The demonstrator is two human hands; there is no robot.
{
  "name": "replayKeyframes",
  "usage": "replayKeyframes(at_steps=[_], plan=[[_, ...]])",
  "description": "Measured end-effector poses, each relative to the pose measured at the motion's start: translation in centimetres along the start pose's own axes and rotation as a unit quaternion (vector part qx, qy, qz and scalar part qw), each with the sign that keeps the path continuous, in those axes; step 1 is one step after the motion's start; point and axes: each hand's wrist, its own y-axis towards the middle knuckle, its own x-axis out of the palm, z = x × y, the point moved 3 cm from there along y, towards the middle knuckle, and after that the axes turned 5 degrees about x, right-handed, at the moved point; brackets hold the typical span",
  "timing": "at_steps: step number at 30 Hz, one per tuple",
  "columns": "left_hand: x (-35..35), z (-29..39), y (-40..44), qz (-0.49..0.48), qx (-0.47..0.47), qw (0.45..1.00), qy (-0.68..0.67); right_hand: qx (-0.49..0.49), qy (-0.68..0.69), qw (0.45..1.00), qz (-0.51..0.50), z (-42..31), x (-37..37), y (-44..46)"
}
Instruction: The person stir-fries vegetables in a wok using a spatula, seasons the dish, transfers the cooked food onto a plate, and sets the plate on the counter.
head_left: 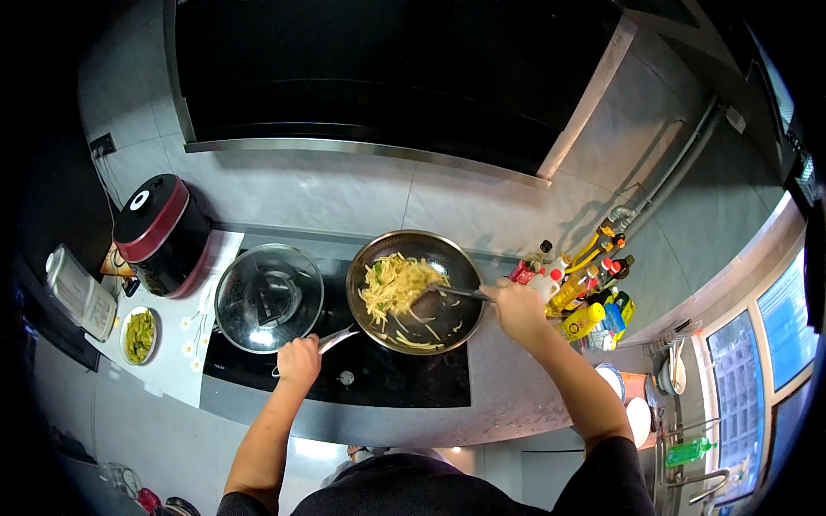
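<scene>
- The left hand (299,362) is wrapped around the handle (338,340) of the pan (463,273).
- The right hand (516,310) grasps the spatula (467,293), its far end in the shredded food (389,291).
- The pan sits on the right part of the black stove (396,387), with the food mostly toward its left side.
- A glass lid (245,305) is just left of the pan.

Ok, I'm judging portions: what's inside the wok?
Inside the wok, pale yellow, green-flecked strips are heaped mostly left of centre. The utensil in the right hand reaches into them, its tip blurred. The bottom beneath the heap is covered and can't be seen.
</scene>
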Motion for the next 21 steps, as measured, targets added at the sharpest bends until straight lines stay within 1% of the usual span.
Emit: replayKeyframes(at_steps=[1, 4, 5, 6, 8, 9, 12, 13, 14, 16, 19, 21], plan=[[0.1, -0.1, 0.0, -0.005, 0.000, 1.000, 0.002, 0.024, 0.011, 1.000, -0.007, 0.2, 0.5, 0.3], [-0.3, 0.2, 0.0, 0.009, 0.006, 1.000, 0.014, 0.087, -0.084, 0.991, -0.055, 2.5, -1.0, 0.4], [-0.6, 0.3, -0.1, 0.017, 0.009, 1.000, 0.019, 0.138, -0.084, 0.980, -0.115, 2.9, -2.3, 0.7], [-0.6, 0.3, -0.1, 0.019, 0.010, 1.000, 0.016, 0.142, -0.074, 0.977, -0.141, 3.1, -1.8, 0.9], [-0.7, 0.3, -0.1, 0.022, 0.012, 1.000, 0.011, 0.150, -0.056, 0.968, -0.191, 3.8, 0.9, 1.8], [-0.9, 0.3, -0.2, 0.027, 0.016, 1.000, 0.005, 0.137, 0.020, 0.965, -0.223, 4.7, 5.0, 2.7], [-0.9, 0.3, -0.3, 0.034, 0.022, 0.999, 0.003, 0.144, 0.226, 0.936, -0.228, 3.4, 8.6, 2.8], [-0.4, 0.2, -0.2, 0.034, 0.022, 0.999, 0.011, 0.093, 0.218, 0.955, -0.180, 3.4, 9.5, 2.7], [0.0, 0.1, -0.2, 0.033, 0.021, 0.999, 0.019, 0.070, 0.208, 0.962, -0.162, 4.6, 9.9, 2.2], [-0.3, 0.1, -0.2, 0.030, 0.019, 0.999, 0.014, 0.028, 0.186, 0.974, -0.128, 5.1, 6.3, 0.6], [-0.4, 0.2, -0.1, 0.027, 0.018, 0.999, 0.012, 0.068, 0.182, 0.975, -0.112, 7.2, 2.3, 0.1], [-0.5, 0.2, -0.2, 0.025, 0.020, 0.999, 0.011, 0.118, 0.109, 0.978, -0.132, 8.8, 3.6, 1.6]])
